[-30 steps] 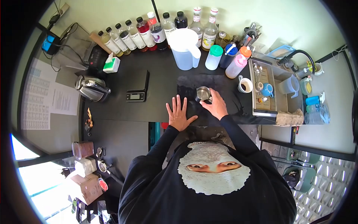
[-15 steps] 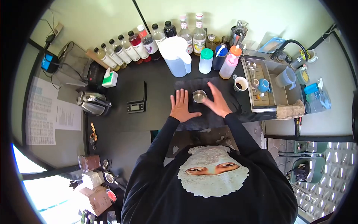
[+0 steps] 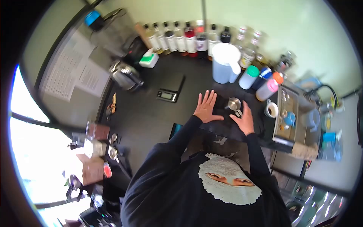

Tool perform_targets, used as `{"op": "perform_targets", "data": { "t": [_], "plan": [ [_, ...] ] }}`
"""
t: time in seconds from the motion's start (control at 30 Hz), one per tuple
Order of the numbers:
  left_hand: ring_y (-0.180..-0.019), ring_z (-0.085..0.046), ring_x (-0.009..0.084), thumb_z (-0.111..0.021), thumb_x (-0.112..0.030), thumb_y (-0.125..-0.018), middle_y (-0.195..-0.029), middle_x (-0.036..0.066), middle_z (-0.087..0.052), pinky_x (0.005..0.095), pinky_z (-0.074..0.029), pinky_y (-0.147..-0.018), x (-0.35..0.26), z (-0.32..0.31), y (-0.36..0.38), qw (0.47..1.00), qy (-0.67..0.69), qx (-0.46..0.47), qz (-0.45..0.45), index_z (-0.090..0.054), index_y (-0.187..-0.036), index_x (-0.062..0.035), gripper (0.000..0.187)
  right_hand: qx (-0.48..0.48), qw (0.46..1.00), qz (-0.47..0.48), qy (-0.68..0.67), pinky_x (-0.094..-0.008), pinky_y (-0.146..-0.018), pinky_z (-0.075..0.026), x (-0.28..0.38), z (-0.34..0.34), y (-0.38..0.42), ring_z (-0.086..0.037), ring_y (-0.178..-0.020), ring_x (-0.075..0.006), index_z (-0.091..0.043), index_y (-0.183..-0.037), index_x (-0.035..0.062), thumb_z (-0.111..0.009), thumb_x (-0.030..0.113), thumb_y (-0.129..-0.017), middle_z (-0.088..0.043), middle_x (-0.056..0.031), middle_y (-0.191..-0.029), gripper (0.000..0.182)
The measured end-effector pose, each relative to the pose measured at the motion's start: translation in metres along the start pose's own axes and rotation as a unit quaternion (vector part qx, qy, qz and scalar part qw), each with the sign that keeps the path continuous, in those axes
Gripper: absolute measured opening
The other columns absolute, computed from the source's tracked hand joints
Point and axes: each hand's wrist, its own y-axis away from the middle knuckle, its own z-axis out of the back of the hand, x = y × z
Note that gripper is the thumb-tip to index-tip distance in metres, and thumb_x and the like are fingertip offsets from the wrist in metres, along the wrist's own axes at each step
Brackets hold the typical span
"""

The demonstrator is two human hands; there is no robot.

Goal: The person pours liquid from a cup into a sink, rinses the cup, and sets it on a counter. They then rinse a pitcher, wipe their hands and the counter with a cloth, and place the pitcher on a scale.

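Note:
A small steel jug (image 3: 234,103) stands on the dark mat (image 3: 223,128) at the counter's front, its short handle pointing back toward me. My right hand (image 3: 244,120) is beside it on the near right, thumb and fingers apart, with the fingertips close to the handle. Flat on the mat to the left of the jug lies my left hand (image 3: 206,109), fingers spread and holding nothing. A white mug (image 3: 271,109) with dark contents sits to the right of my right hand.
Behind the jug stand a large white pitcher (image 3: 223,72), squeeze bottles (image 3: 248,78) and a row of syrup bottles (image 3: 191,43). A scale (image 3: 167,95) and a kettle (image 3: 126,75) are to the left. The sink (image 3: 298,130) with a drying tray is at right.
The view has turned left, so everything sits further right in the picture. My right hand has drawn back a little from the jug, and the jug's handle now shows.

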Motion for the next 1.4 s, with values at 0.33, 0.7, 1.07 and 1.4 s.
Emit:
{"op": "perform_targets", "data": {
  "t": [0.33,0.7,1.07,1.4],
  "plan": [
    [-0.143,-0.029,0.0478,-0.085,-0.065,-0.064,-0.154,0.031,-0.030,0.0601,-0.019,-0.119,0.155,0.042,0.077,0.909,0.013,-0.217,0.355,0.001,-0.159,0.0050,0.146,-0.030,0.997,-0.017,-0.074,-0.0309,-0.071,-0.051,-0.014,0.000,0.030,-0.062,-0.080,-0.0174,-0.065,-0.119,0.0019,-0.071,0.024,-0.096,-0.062,-0.0118,-0.112,0.032],
    [-0.133,-0.037,0.0454,-0.089,-0.045,-0.065,-0.144,0.032,-0.037,0.0537,-0.027,-0.116,0.069,0.022,0.102,0.920,0.032,-0.249,0.300,-0.002,-0.156,0.0114,0.138,0.085,0.947,-0.156,-0.268,-0.0273,-0.072,-0.055,-0.025,-0.018,0.011,-0.059,-0.073,-0.0081,-0.059,-0.100,0.0036,-0.052,0.027,-0.108,-0.056,-0.0010,-0.082,0.026],
    [-0.107,-0.066,0.0330,-0.061,-0.043,-0.099,-0.122,0.015,-0.068,0.0487,-0.044,-0.100,0.117,0.034,0.133,0.903,0.218,-0.268,0.257,-0.026,-0.156,0.0028,0.080,0.200,0.921,-0.065,-0.327,-0.0303,-0.077,-0.057,0.064,-0.066,-0.059,-0.062,-0.075,-0.0102,-0.058,-0.096,0.0019,-0.051,0.025,-0.107,-0.055,-0.0020,-0.081,0.027],
    [-0.117,-0.060,0.0321,-0.043,-0.043,-0.106,-0.133,0.014,-0.060,0.0436,-0.044,-0.101,0.117,0.031,0.126,0.915,0.128,-0.258,0.284,-0.047,-0.145,-0.0051,0.055,0.250,0.941,-0.031,-0.227,-0.0341,-0.068,-0.054,0.132,-0.137,-0.087,-0.067,-0.073,-0.0179,-0.059,-0.099,-0.0012,-0.055,0.027,-0.104,-0.061,-0.0092,-0.081,0.029]
  ]
}}
